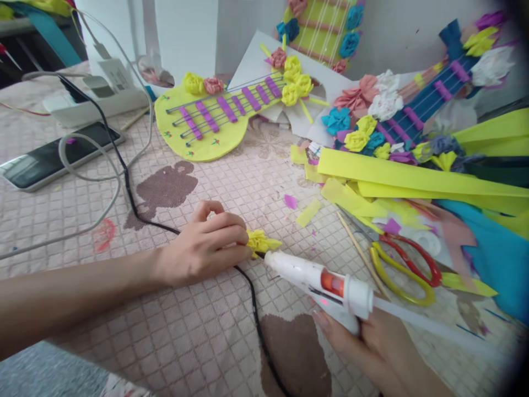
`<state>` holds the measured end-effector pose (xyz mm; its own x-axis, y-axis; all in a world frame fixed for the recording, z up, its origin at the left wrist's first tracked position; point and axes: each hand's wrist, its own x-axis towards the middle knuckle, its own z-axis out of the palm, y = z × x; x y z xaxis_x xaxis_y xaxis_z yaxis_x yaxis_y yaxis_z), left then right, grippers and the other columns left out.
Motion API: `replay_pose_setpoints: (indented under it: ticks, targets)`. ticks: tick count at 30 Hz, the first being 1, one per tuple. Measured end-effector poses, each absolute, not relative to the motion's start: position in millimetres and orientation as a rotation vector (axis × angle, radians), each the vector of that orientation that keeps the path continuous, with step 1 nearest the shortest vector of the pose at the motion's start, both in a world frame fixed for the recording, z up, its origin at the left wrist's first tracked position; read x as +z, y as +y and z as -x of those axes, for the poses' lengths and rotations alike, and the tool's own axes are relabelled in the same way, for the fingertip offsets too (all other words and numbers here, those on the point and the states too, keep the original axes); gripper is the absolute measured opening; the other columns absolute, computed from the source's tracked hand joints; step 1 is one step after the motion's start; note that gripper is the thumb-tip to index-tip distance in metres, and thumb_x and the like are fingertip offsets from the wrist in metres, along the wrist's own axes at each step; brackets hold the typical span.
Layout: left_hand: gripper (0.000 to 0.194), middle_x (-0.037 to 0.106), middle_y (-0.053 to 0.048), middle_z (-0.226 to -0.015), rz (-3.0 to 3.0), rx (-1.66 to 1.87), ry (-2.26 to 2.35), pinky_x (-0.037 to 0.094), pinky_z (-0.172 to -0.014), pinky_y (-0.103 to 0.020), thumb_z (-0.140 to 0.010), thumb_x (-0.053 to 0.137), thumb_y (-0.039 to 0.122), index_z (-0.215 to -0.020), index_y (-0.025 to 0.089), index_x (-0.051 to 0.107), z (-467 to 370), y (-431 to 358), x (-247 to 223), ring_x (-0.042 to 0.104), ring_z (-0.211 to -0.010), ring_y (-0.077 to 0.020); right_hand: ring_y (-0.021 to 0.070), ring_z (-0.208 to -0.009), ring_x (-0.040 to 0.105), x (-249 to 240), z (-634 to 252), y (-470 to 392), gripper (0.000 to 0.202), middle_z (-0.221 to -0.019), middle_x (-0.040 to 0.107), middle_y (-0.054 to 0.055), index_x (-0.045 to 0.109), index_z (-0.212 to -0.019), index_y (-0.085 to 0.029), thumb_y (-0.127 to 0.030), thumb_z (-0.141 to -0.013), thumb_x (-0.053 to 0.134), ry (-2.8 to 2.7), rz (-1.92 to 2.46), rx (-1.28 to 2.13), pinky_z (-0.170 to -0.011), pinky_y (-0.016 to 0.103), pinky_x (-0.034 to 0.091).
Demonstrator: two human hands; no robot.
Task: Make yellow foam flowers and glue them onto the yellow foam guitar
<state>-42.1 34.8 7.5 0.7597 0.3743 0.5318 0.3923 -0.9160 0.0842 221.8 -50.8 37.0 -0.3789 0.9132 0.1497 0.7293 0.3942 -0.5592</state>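
- Flower (261, 241) (yellow, crumpled): pinched in the curled fingers of the left hand (209, 242), over the table (206, 331).
- Glue gun (297, 270): gripped by the right hand (367, 347), closed round its handle; nozzle (260, 255) held at the flower.
- Scissors (435, 274): laid at the right, beside a stick (360, 251).

Power strip (136, 99), plugs in: toward table's (243, 187) back edge, left side. Phone (52, 157), screen up: just in front of strip. Yellow guitar (231, 135), purple bars, flowers: toward back edge, middle. Blue guitar (427, 106), also flowered: farther right, tilted. Yellow paper (397, 168) in long strips, blue paper (491, 259) nearer the front edge: both table's right side. Scissors (433, 270), red and yellow handles: beside papers. Stick (357, 244): just left of scissors. Purple scrap (290, 202): mid-table, well in from edges
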Motion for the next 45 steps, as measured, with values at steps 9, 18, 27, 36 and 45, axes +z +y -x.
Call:
replay_pose_setpoints:
  ticks: [9,18,27,36,45]
  targets:
    - [0.015,0.066,0.002,-0.084,2.932,-0.876,-0.644,0.032,-0.081,-0.037,-0.089,0.049,0.009,-0.089,0.021,0.058,41.8,34.5,6.5,0.06,-0.086,-0.0144,0.0138,-0.049,0.055,30.2,-222.4,-53.6,0.012,-0.059,0.057,-0.003,0.051,-0.072,-0.024,-0.027,-0.084,0.052,-2.203,1.502,0.802,-0.042,0.024,0.045]
    - [0.013,0.066,0.002,-0.083,2.935,-0.896,-0.68,0.032,-0.08,-0.036,-0.089,0.049,0.013,-0.088,0.023,0.058,41.7,35.9,3.3,0.058,-0.087,-0.014,0.0158,-0.051,0.057,32.5,-223.4,-53.3,0.009,-0.059,0.058,-0.002,0.055,-0.074,-0.025,-0.027,-0.083,0.052,-2.252,1.507,0.781,-0.043,0.026,0.045]
    - [0.008,0.065,0.002,-0.083,2.967,-0.911,-0.707,0.032,-0.081,-0.035,-0.089,0.053,0.016,-0.089,0.023,0.058,42.0,35.7,0.8,0.056,-0.087,-0.0143,0.0152,-0.056,0.06,31.6,-222.4,-53.0,0.009,-0.067,0.062,-0.001,0.05,-0.076,-0.024,-0.028,-0.084,0.05,-2.242,1.513,0.769,-0.046,0.024,0.049]
    - [0.004,0.064,0.001,-0.083,3.002,-0.93,-0.764,0.032,-0.081,-0.035,-0.089,0.055,0.021,-0.087,0.022,0.059,42.3,36.4,0.2,0.056,-0.086,-0.0151,0.0145,-0.055,0.059,28.9,-223.0,-54.1,0.007,-0.067,0.062,-0.001,0.053,-0.081,-0.024,-0.027,-0.085,0.049,-2.251,1.5,0.749,-0.046,0.023,0.048]
    - [0.003,0.063,0.0,-0.081,3.019,-0.949,-0.764,0.032,-0.08,-0.036,-0.087,0.058,0.019,-0.085,0.021,0.059,41.0,35.7,2.3,0.055,-0.085,-0.0162,0.0152,-0.064,0.061,27.6,-222.9,-53.0,0.011,-0.071,0.062,-0.001,0.054,-0.081,-0.023,-0.029,-0.087,0.047,-2.253,1.524,0.798,-0.052,0.022,0.049]
